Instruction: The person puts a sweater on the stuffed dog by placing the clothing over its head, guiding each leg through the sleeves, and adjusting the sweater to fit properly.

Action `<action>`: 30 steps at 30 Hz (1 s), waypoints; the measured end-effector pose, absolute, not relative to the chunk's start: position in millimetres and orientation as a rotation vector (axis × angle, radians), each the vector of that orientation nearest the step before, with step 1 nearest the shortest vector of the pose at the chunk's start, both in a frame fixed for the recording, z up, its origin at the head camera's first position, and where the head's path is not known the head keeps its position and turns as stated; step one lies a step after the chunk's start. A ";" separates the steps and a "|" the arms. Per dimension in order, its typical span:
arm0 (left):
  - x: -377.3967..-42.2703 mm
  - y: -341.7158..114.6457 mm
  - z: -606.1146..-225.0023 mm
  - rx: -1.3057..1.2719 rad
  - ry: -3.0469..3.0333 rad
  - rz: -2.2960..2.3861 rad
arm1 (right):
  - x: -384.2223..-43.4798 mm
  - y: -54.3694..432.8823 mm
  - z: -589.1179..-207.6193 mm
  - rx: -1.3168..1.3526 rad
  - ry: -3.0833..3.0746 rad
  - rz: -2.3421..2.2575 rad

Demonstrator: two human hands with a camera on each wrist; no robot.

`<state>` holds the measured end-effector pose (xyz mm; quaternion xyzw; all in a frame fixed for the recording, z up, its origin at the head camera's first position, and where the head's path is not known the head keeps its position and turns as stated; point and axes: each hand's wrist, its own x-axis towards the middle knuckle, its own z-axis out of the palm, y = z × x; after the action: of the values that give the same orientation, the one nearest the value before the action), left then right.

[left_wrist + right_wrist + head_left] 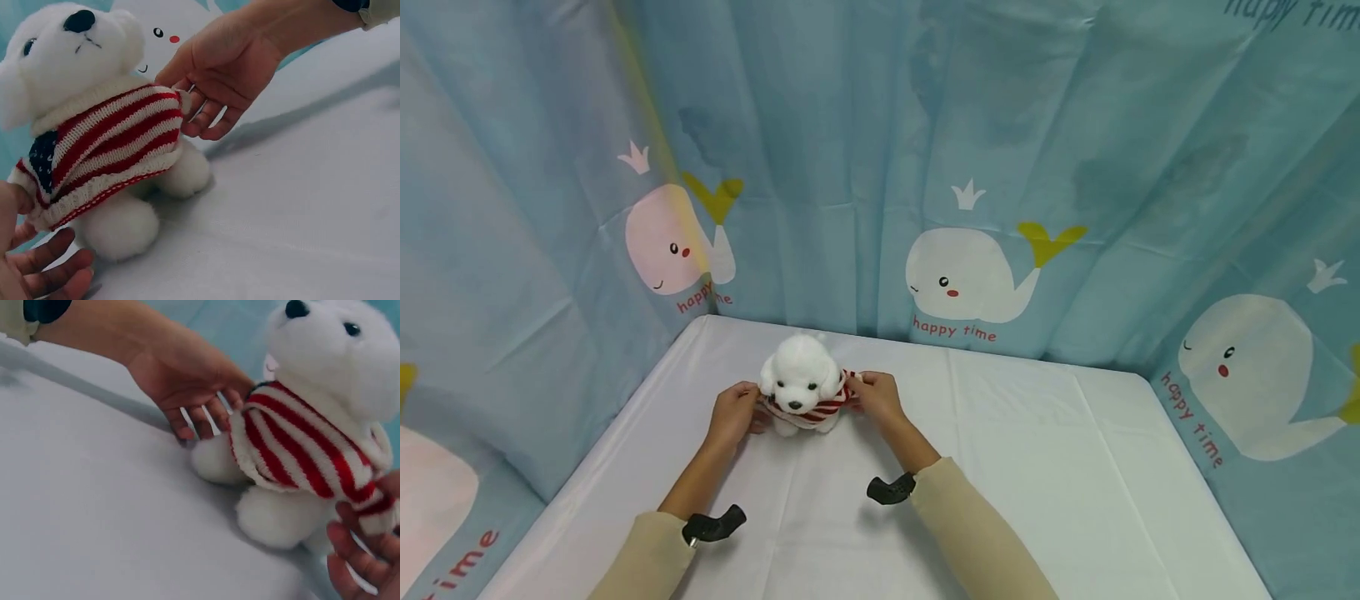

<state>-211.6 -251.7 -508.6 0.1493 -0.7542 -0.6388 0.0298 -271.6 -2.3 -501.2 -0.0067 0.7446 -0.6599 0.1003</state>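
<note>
A white plush dog (797, 367) with a black nose faces me on the white table. It wears a small knitted sweater (119, 137) with red and cream stripes and a dark blue patch. My left hand (732, 412) pinches the sweater's edge at one side of the dog, its other fingers spread below. On the opposite side, my right hand (876, 396) pinches the striped knit between thumb and finger, as the right wrist view shows. The dog's round white feet (278, 515) stick out under the hem.
The table (1037, 483) has a white cloth with faint creases. A blue curtain (850, 167) printed with whales hangs right behind and along both sides. Black curved pieces (715, 525) sit on both wrists by the beige sleeves.
</note>
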 end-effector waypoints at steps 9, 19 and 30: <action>-203.2 -262.3 -510.3 0.408 -1.875 -2.640 | -277.0 9.4 -495.6 -0.047 1.580 -2.170; -203.8 -259.3 -510.0 0.445 -1.765 -2.580 | -270.7 -0.2 -491.8 -0.132 2.234 -2.131; -202.8 -262.6 -506.2 0.147 -2.246 -1.973 | -260.9 2.9 -482.3 -0.789 2.629 -1.652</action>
<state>-202.8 -262.6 -506.2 0.0491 -0.7483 -0.6574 0.0740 -260.9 2.9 -482.3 -0.2461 0.8203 -0.5153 -0.0310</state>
